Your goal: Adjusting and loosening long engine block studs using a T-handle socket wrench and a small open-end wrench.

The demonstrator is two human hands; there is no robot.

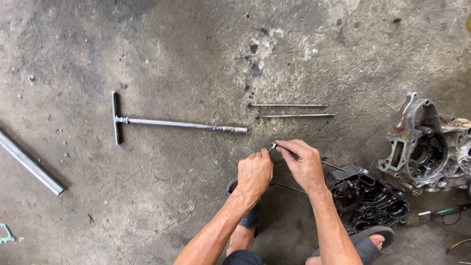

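Note:
My right hand (304, 164) grips a long thin metal stud rod (334, 167) near its end, just above the concrete floor. Touching the right hand, my left hand (254, 172) is closed with its fingertips at the rod's tip (273, 145); what they pinch is too small to tell. The rod runs back right toward a dark engine case half (368, 198) on the floor. A second thin rod (287, 187) shows under my wrists.
Two more thin rods (288, 105) (296, 116) lie parallel beyond my hands. A T-handle socket wrench (167, 123) lies to the left. A grey metal bar (29, 164) sits at far left, a grimy crankcase (424, 147) at right, a screwdriver (439, 212) beside it. My sandalled feet (365, 243) are below.

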